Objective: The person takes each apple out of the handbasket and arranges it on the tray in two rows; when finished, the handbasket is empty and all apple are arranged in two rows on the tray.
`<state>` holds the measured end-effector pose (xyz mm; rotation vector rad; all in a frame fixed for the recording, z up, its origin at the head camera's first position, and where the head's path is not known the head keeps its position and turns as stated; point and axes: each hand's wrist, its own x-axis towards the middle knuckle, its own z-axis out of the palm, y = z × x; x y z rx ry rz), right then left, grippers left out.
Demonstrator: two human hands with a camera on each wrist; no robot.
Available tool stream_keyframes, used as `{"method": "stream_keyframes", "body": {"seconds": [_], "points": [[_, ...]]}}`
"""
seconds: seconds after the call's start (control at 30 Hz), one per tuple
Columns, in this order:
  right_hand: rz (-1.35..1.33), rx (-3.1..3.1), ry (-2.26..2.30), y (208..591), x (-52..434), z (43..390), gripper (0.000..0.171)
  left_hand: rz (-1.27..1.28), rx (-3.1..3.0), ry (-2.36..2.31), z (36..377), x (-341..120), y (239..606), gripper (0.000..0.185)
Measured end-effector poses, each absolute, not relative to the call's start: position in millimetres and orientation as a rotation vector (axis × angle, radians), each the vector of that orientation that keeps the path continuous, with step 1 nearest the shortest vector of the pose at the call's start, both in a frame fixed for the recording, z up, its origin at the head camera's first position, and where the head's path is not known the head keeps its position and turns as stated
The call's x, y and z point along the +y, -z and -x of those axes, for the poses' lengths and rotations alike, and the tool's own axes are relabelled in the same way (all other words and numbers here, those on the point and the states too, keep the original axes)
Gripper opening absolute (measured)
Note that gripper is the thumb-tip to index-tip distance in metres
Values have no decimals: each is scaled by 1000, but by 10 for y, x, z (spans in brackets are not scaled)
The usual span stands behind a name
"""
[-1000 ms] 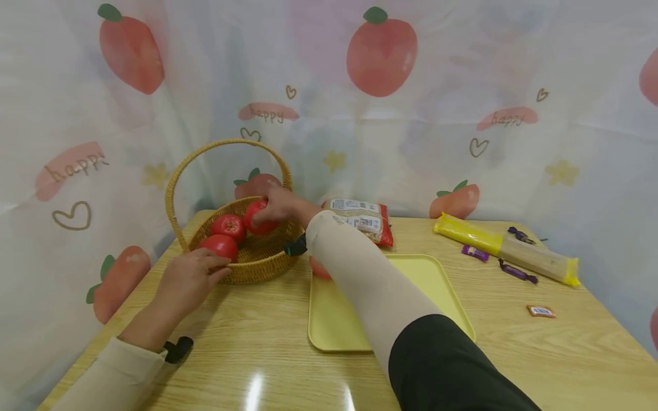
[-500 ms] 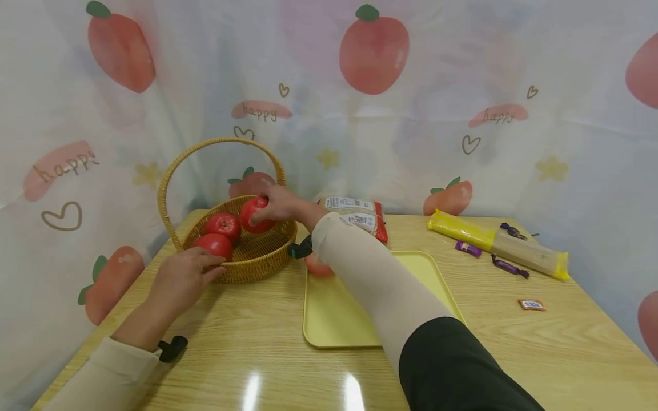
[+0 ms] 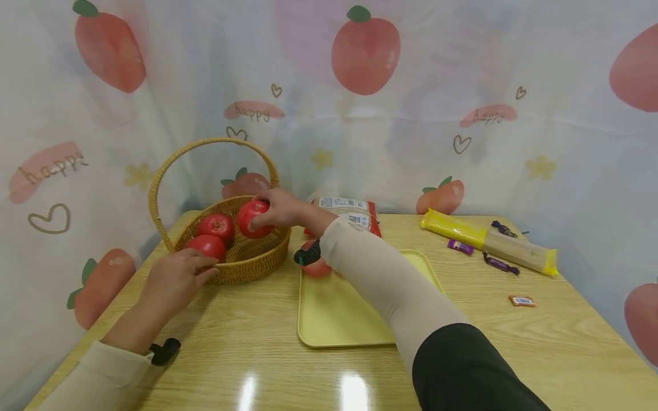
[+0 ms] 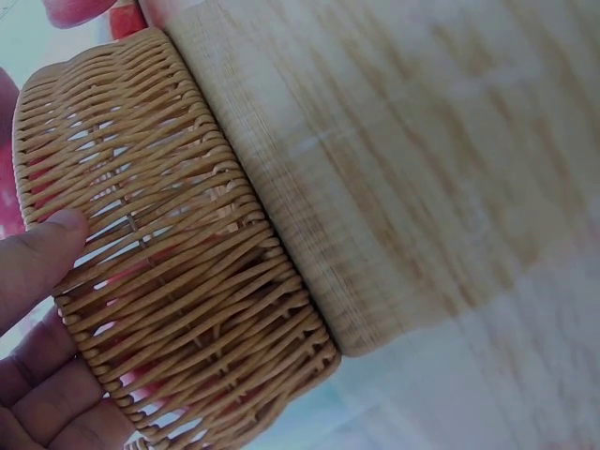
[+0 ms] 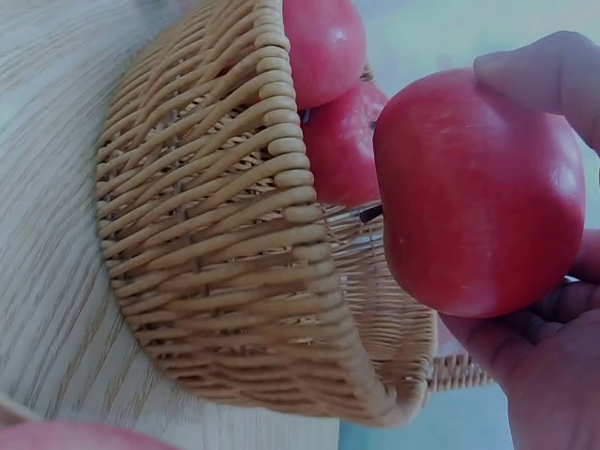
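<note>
A wicker basket [image 3: 252,269] with a tall arched handle stands at the table's left. My left hand [image 3: 172,283] holds its near rim; the left wrist view has the thumb [image 4: 42,267] outside and the other fingers beyond the rim. Two red apples, a rear apple [image 3: 217,227] and a front apple [image 3: 208,246], lie inside at the left. My right hand [image 3: 285,208] grips a third apple [image 5: 478,197] above the basket's right part, thumb on one side and fingers on the other. Another apple [image 3: 316,267] sits on the yellow tray [image 3: 344,319], partly behind my right wrist.
Behind the tray lies a red-and-clear food bag [image 3: 354,212]. A long yellow packet [image 3: 488,240] lies at the right, near a purple candy [image 3: 460,246], a dark twisted candy [image 3: 500,264] and an orange wrapped candy [image 3: 522,301]. A printed curtain [image 3: 411,114] hangs behind the table.
My right hand has shifted slightly right relative to the basket with its apple. More of the apple on the tray shows. The left hand stays on the rim; the head view has turned a little.
</note>
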<state>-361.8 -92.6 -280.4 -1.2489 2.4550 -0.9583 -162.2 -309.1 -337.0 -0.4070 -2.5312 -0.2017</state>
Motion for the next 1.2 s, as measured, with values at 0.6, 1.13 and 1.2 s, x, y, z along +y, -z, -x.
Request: {"method": "stream_keyframes", "body": {"seconds": [0.6,1.13,1.2], "points": [[1245,2456,1009,2726,-410,3361,61,450,-2508,178,1691,-3070,3358,21],[1255,2452,969,2760,11,3075,61,414,-2538,199,1646,-3102,3413,23],[1248,2461,954,2755,46,3037,62,417,-2522,196,1646,-3111,3421,23]]}}
